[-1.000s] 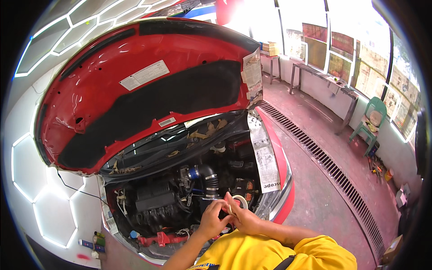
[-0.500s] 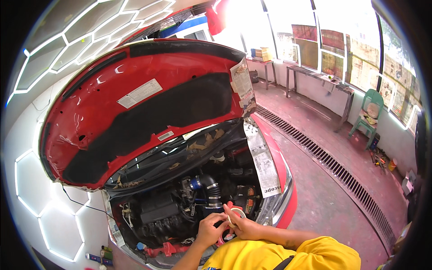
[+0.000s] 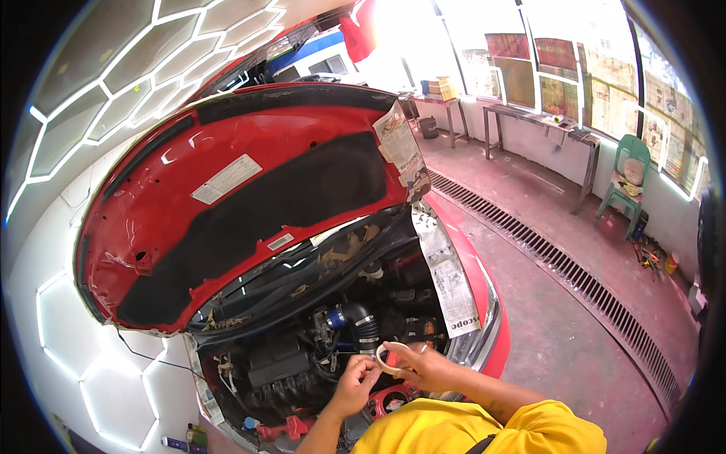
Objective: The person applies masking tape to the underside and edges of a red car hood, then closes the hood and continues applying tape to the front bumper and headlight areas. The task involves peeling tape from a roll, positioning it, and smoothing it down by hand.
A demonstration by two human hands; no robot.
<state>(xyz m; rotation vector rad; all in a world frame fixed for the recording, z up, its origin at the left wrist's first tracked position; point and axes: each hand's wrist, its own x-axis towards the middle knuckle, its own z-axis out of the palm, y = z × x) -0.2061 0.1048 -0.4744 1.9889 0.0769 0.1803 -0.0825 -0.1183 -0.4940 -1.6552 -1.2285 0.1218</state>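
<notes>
My right hand (image 3: pixel 429 371) grips a roll of cream masking tape (image 3: pixel 389 371), fingers around its ring, over the front of an open engine bay. Close against the roll's left side is my left hand (image 3: pixel 355 384), its fingers pinched together; whether they hold the tape's loose end cannot be made out. Below the hands lie a black ribbed intake hose (image 3: pixel 367 328) with a blue clamp and the black engine cover (image 3: pixel 280 365). Red front body parts (image 3: pixel 281 429) run along the near edge.
The raised red hood (image 3: pixel 162 166) stands over the bay. Newspaper (image 3: pixel 451 291) covers the right fender edge. A floor drain grate (image 3: pixel 560 265) curves along the right. Farther off are a metal bench (image 3: pixel 541 125) and a green chair (image 3: pixel 628 178); lit panels (image 3: pixel 72 318) line the left wall.
The view has shifted slightly, with the car lower in it. My right hand has turned the tape roll so its open ring shows more, and my left fingers remain close beside it.
</notes>
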